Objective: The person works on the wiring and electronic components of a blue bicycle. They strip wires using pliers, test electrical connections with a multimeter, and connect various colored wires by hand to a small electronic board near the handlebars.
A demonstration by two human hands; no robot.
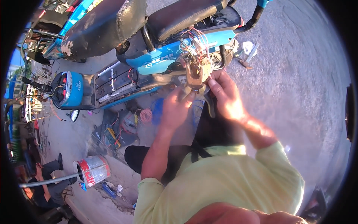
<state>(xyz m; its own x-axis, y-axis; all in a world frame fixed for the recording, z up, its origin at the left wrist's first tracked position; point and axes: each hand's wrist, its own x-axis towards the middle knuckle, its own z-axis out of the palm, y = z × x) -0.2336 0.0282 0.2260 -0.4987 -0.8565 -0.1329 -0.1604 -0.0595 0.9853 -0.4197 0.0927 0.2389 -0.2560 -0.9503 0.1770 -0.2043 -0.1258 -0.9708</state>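
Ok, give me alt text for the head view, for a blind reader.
A person's left hand and right hand are at a brownish box with loose wires, by a blue scooter. To the left are a pinkish coil and a red and white bucket.

The ground [294, 97] is grey and rough, with bright sun on the right side. A blue scooter [149, 63] stands on it. Near the scooter's back end lie a white scrap [247, 47] and a thin brown piece [244, 64]. On the left is a dark mat [128, 141] with a yellow tool [113, 137] on top – and a loop of pink wire [146, 115] just beside it. Lower down sits a bucket [100, 170] – red and white – with a small blue thing [109, 189] nearby.
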